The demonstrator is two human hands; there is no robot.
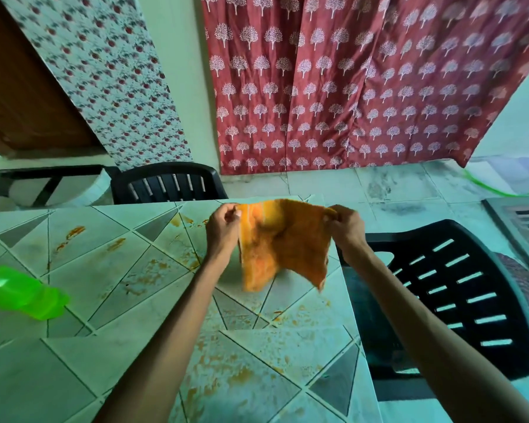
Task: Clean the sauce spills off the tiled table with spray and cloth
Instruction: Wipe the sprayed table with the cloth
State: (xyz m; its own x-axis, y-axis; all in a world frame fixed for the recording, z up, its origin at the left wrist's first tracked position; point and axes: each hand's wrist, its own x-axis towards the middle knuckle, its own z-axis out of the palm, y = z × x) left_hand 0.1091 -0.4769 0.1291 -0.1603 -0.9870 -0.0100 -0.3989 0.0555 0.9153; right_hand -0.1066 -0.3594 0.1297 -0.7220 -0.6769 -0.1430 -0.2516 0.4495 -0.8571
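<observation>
2 hands (left hand (223, 222), right hand (347, 225)) pinch the cloth (283, 242), hanging downward.

The tiled table (83, 355) has pale tiles cut by dark diagonal lines, with grey triangles set among them. Orange sauce smears (74, 232) and speckles lie across much of its top, thickest toward the near middle. A green plastic object (22, 293), blurred, sits at its left edge

Head cam, wide-angle, looks fwd/down over tiled table (83, 270), close.
</observation>
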